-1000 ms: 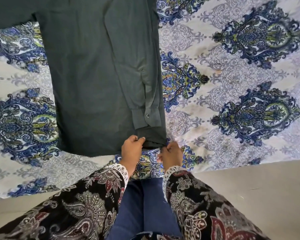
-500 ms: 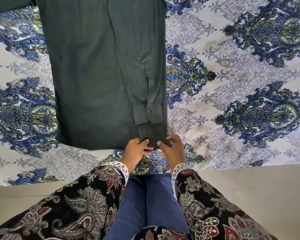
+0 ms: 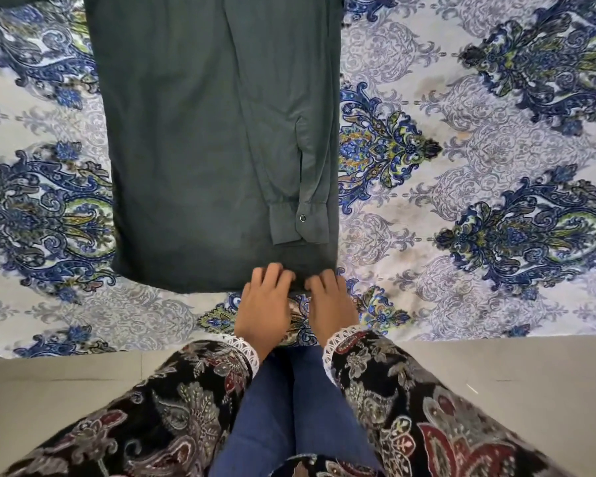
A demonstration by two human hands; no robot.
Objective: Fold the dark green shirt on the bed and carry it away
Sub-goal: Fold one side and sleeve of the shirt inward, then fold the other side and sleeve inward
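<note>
Most of the view is taken up by a bed (image 3: 496,287) covered in a sheet printed with blue, green and grey medallions. Below its near edge a strip of pale floor (image 3: 530,390) is seen. The shirt (image 3: 193,149), dark green, is laid flat on the left-centre of the bed, running from the top of the picture down to a hem close to the bed's near edge. Its right side is folded inward, so that a sleeve (image 3: 272,139) is laid lengthwise down the body, with the buttoned cuff (image 3: 301,223) lying just above the hem at the lower right.

Patterned black sleeves with white lace trim and blue trousers are seen at the bottom of the view.

The left hand (image 3: 264,308) is placed at the hem, right of its middle, with fingers spread and slightly bent and the fingertips resting on the cloth. The right hand (image 3: 329,304) is set just beside it, at the lower right corner of the shirt, fingertips likewise laid on the hem's edge. The two hands are close together but not touching, a narrow gap of cloth and sheet being left between them. Whether cloth is pinched under either hand cannot be told; the fingers are blurred. The rest of the shirt lies beyond the fingertips, away from the person.
</note>
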